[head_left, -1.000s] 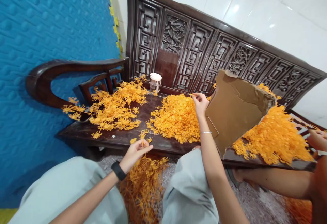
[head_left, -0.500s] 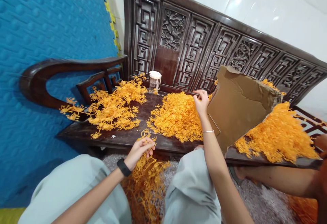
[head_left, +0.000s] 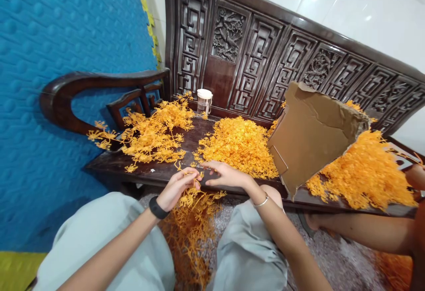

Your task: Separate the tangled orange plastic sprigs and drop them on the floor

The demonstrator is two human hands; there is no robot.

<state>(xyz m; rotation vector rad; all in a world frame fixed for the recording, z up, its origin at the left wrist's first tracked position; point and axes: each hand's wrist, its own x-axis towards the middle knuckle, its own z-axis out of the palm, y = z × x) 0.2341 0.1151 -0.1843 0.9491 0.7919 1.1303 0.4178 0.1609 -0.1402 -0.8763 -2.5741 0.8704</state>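
Observation:
My left hand [head_left: 179,187], with a black band on its wrist, pinches an orange plastic flower sprig [head_left: 188,199] over the bench's front edge. Bits of the sprig stick out above and below the fingers. Just to the right, my right hand [head_left: 229,176] reaches toward it with thumb and fingers apart, and nothing shows in it. Behind the right hand lies a heap of small loose orange plastic pieces [head_left: 237,147]. Branched orange sprigs [head_left: 152,134] are piled at the bench's left end. More tangled orange sprigs [head_left: 195,246] hang or lie below, between my knees.
A dark carved wooden bench [head_left: 109,162] carries the heaps. A bent cardboard sheet [head_left: 315,136] stands between the middle heap and another orange heap [head_left: 372,176]. At the back is a clear bottle with white lid [head_left: 204,101]. Another person's hand [head_left: 416,177] shows at far right.
My right hand has come down and left from above the middle heap to beside my left hand, its fingers now spread. The left hand keeps its grip on the sprig.

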